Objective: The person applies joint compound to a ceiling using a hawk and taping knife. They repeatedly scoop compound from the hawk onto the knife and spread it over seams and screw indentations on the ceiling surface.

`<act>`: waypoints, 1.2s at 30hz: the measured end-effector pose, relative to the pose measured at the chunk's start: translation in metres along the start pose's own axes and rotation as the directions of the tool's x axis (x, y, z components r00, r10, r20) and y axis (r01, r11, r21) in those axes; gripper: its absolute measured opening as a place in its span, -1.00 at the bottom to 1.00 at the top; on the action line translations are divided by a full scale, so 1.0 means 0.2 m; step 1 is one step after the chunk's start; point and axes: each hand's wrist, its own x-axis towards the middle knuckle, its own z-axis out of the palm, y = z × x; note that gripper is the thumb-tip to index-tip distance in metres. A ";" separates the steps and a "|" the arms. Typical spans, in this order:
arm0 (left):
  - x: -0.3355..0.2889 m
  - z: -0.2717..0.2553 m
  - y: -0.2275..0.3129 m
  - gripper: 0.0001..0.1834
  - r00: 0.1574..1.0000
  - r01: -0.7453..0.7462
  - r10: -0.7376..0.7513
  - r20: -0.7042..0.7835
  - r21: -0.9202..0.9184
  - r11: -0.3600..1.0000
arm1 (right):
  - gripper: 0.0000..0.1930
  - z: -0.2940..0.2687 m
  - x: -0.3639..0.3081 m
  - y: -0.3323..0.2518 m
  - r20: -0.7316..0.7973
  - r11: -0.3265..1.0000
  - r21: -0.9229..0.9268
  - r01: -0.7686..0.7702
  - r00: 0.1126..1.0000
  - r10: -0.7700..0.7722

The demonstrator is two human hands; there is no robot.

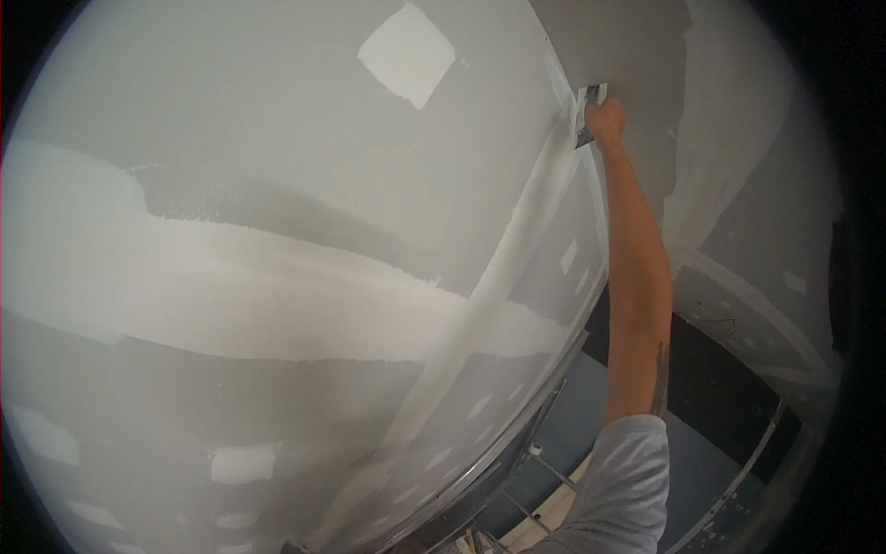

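Note:
My right hand (607,122) reaches far up at the end of a stretched arm, its fingers closed round a drywall taping knife (582,118). The wide blade rests against the inside corner where the grey plasterboard wall (277,92) meets the darker board (637,55) on the right. Below the blade, a pale strip of joint compound (517,231) runs down the corner. Part of the knife is hidden behind the fingers. My left hand is out of view.
A broad whitish compound band (231,295) crosses the grey wall, with a square patch (409,55) above and several smaller patches below. Metal rails (544,466) stand low beside my grey sleeve (623,485). Loose wire (724,323) sticks out on the right.

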 end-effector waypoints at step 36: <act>0.55 0.32 0.29 -0.63 0.992 -0.120 0.120 -0.049 -0.701 0.703 | -0.68 -0.36 -0.54 0.06 0.219 0.578 0.806 -0.127 0.971 -0.092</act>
